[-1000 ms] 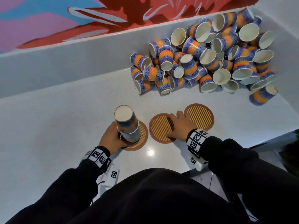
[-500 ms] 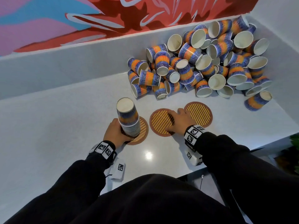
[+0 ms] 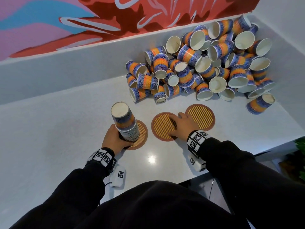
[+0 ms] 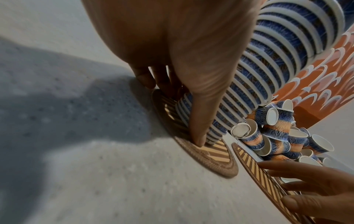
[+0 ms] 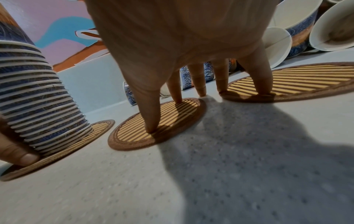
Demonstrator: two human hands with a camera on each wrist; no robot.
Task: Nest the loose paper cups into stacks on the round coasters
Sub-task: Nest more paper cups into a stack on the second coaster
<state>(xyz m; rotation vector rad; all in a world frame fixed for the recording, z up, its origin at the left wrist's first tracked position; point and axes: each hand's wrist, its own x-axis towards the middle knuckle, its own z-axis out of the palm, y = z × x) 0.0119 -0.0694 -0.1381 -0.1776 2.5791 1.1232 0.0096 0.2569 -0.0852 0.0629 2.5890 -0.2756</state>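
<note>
A tall stack of nested, upside-down blue-and-orange paper cups (image 3: 125,124) (image 4: 268,78) (image 5: 38,97) stands on the left round coaster (image 3: 140,138) (image 4: 210,160) (image 5: 80,141). My left hand (image 3: 113,139) (image 4: 182,75) grips the base of the stack, thumb and fingers curled round it. My right hand (image 3: 180,125) (image 5: 191,45) lies spread with straight fingers pressing on the middle coaster (image 3: 160,126) (image 5: 153,125) and the right coaster (image 3: 203,116) (image 5: 298,80). A big pile of loose cups (image 3: 206,68) (image 4: 277,133) lies behind the coasters.
The white counter (image 3: 57,129) has a raised back ledge (image 3: 66,68) under a painted wall. One cup (image 3: 260,104) lies apart at the right, near the side wall. The counter's front edge (image 3: 264,149) is close to my right wrist.
The view has shifted a little. Both hands keep their places, the left on the stack and the right on the two coasters.
</note>
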